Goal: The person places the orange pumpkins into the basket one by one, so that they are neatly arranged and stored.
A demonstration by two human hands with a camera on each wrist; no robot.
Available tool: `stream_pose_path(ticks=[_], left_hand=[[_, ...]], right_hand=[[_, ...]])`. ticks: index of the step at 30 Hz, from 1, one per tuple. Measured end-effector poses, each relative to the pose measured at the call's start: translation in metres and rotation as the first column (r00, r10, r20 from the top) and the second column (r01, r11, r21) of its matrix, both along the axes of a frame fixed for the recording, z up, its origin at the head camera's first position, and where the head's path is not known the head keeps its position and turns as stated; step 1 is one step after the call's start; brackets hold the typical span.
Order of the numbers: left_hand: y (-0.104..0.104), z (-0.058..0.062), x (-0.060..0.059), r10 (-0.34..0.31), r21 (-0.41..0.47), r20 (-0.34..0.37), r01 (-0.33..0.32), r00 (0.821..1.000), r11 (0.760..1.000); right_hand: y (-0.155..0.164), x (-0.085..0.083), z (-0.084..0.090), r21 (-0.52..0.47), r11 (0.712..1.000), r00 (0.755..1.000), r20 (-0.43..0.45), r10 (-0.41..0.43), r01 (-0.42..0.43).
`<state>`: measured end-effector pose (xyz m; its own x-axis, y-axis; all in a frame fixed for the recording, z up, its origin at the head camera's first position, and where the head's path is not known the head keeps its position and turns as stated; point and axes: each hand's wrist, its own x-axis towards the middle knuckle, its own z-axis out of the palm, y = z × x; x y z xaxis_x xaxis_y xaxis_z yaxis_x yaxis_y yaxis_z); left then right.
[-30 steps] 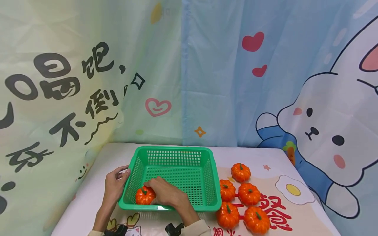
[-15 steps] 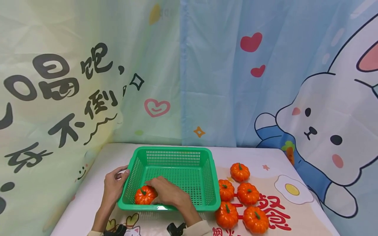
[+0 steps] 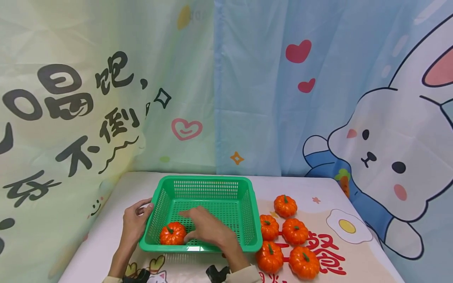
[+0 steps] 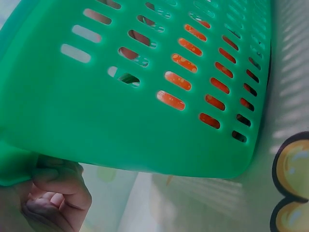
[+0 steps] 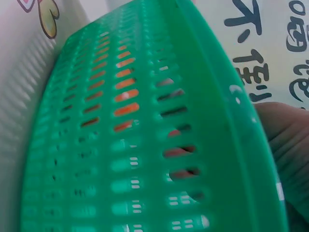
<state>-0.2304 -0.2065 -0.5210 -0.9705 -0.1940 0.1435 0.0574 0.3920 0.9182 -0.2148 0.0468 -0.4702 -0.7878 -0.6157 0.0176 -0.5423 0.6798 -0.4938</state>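
Observation:
A green plastic basket [image 3: 166, 248] with slotted walls stands on the table. Inside its near left corner sits a small orange pumpkin [image 3: 172, 234] with a green stem. My left hand [image 3: 136, 221] grips the basket's left rim; the left wrist view shows its curled fingers [image 4: 63, 186] under the edge. Over the basket's near side, my right hand [image 3: 209, 227] has thumb and fingers spread, just right of the pumpkin and apart from it. Through the slots in both wrist views, only strips of orange show.
Several more orange pumpkins [image 3: 295, 232] stand close together on the table right of the basket. A printed cloth [image 3: 348, 251] covers the table. Printed curtains [image 3: 247, 98] hang behind it.
My right hand has let go of the pumpkin, its fingers spreading and moving right and up. The pumpkin stays in the basket's corner. My left hand keeps its grip on the rim.

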Motion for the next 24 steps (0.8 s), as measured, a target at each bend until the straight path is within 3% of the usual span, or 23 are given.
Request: stream_pose_path(ticks=[24], left_hand=[[0.001,0.003,0.002,-0.001,0.005,0.025,0.001,1.0,1.0]], right_hand=[[0.044,-0.001,0.014,-0.177,0.978,0.994,0.004,-0.11,0.109]])
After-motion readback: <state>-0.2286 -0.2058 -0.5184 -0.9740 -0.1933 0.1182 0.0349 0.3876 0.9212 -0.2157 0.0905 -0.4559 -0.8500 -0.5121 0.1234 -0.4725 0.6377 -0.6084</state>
